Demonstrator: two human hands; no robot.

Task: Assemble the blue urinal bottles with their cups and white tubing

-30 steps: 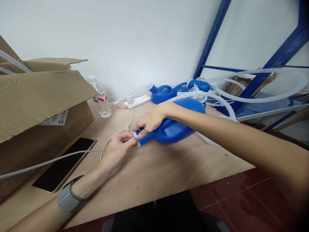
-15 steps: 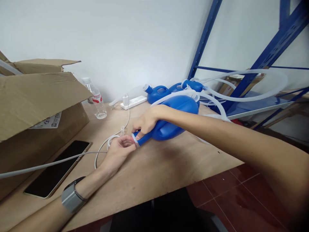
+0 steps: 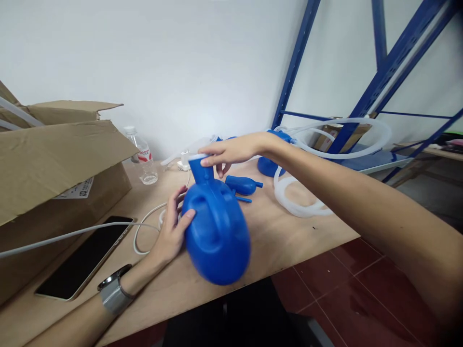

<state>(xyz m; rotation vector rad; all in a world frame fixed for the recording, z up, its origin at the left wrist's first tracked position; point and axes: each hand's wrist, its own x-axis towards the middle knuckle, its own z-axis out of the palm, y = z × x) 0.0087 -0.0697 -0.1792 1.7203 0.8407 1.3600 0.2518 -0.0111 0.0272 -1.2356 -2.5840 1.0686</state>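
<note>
A blue plastic urinal bottle [image 3: 220,236] with a moulded handle and a white-rimmed neck is held over the wooden table, neck up and leaning slightly left. My left hand [image 3: 175,224] wraps round its left side, thumb on the front near the handle. At the neck, my right hand [image 3: 231,153] grips from the right, its thumb and fingers near the white rim. Just behind lies a blue tapered spout piece [image 3: 242,185] with a thin blue stick [image 3: 243,199] beside it. A coiled clear hose [image 3: 294,205] rests to the right.
On the left stand an open cardboard box [image 3: 72,159] and a water bottle [image 3: 144,159]; a phone [image 3: 83,258] lies before the box. More blue bottles [image 3: 269,166] sit at the back, by a blue metal rack [image 3: 296,62]. A white cable [image 3: 141,231] curls on the table [image 3: 155,299].
The bottle has swung from lying on its side to neck-up, closer to me. My left hand has moved from the neck rim to the body; my right hand has risen with the neck.
</note>
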